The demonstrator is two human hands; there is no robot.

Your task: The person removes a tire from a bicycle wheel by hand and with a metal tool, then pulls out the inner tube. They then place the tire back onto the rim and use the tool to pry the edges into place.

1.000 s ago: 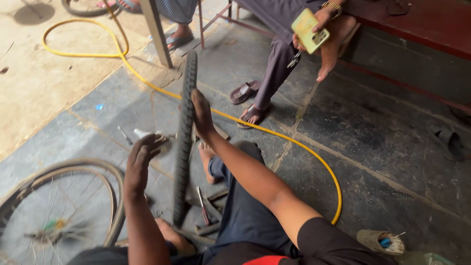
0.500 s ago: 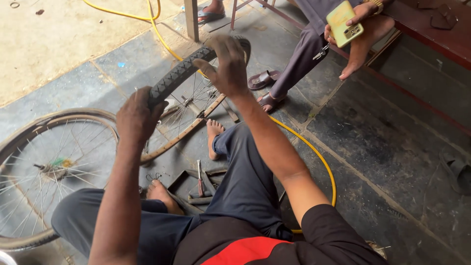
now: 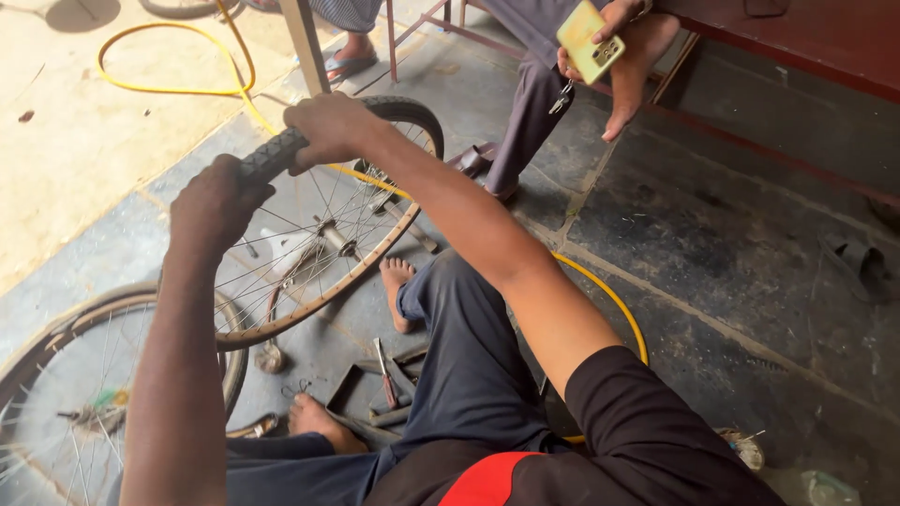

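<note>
Head view: both hands, left (image 3: 217,201) and right (image 3: 328,126), clench the tyre (image 3: 394,106); tool tray (image 3: 380,398) below

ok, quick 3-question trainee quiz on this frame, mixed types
1. True or false: both hands grip the black tyre on the spoked wheel.
2. Which hand is farther from the camera? A) left hand B) right hand
3. Fill in: the seated person at the top holds a yellow ____.

Key: 1 true; 2 B; 3 phone. A second wheel lies at lower left, a yellow hose runs across the floor, and tools sit between the legs.
</note>
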